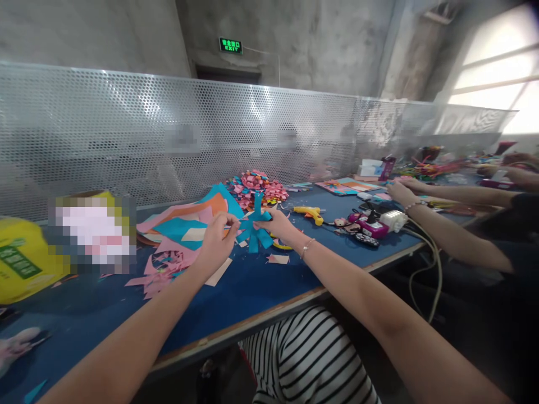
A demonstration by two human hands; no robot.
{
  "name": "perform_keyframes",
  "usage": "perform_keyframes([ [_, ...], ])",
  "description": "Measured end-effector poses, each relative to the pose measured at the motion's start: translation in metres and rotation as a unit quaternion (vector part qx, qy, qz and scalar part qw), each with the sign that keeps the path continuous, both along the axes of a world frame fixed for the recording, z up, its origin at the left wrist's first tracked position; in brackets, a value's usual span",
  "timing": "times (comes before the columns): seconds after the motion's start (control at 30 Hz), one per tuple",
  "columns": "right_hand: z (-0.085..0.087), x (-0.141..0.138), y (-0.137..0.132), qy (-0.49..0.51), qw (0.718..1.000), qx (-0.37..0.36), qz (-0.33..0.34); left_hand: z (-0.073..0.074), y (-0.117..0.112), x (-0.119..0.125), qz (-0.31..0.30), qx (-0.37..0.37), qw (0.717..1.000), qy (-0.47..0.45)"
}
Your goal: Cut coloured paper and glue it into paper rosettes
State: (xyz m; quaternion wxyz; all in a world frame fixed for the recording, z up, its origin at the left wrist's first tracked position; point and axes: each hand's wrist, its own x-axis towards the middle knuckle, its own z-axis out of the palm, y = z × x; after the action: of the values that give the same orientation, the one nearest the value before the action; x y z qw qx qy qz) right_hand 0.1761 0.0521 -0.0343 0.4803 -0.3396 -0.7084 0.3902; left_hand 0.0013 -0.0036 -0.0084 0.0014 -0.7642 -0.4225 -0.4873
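Observation:
A blue paper cutout [254, 241] with several strips fanning out like petals is held up just above the table. My right hand [275, 224] pinches it near its middle from the right. At its left side, my left hand [221, 238] is closed, thumb and finger pinched at the tip of one strip. Beneath and left of my hands lie a pile of pink paper scraps [166, 264] and stacked sheets of blue, orange and pink paper [181, 230]. Under my right wrist a yellow ring-shaped thing [281, 246] is partly hidden.
Behind my hands is a heap of small pink, blue and orange paper pieces [252, 188]. A yellow glue gun [309, 213], a purple device [373, 225] and a white power strip [392, 220] sit rightward. A yellow bag [25, 261] lies left. A co-worker's hands [404, 193] work farther right.

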Motion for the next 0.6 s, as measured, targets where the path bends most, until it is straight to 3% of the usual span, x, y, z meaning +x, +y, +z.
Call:
perform_keyframes([
  [0.2, 0.002, -0.004, -0.007, 0.01, 1.0, -0.017, 0.02, -0.002, -0.004, 0.008, 0.028, -0.071, 0.997, 0.007],
  [0.4, 0.004, -0.009, -0.016, -0.046, 0.997, 0.058, 0.014, -0.001, -0.003, 0.012, 0.08, -0.082, 0.993, -0.016],
  [0.6, -0.001, -0.014, -0.016, -0.058, 0.991, 0.12, 0.001, -0.006, -0.001, 0.01, 0.083, -0.05, 0.995, -0.032],
])
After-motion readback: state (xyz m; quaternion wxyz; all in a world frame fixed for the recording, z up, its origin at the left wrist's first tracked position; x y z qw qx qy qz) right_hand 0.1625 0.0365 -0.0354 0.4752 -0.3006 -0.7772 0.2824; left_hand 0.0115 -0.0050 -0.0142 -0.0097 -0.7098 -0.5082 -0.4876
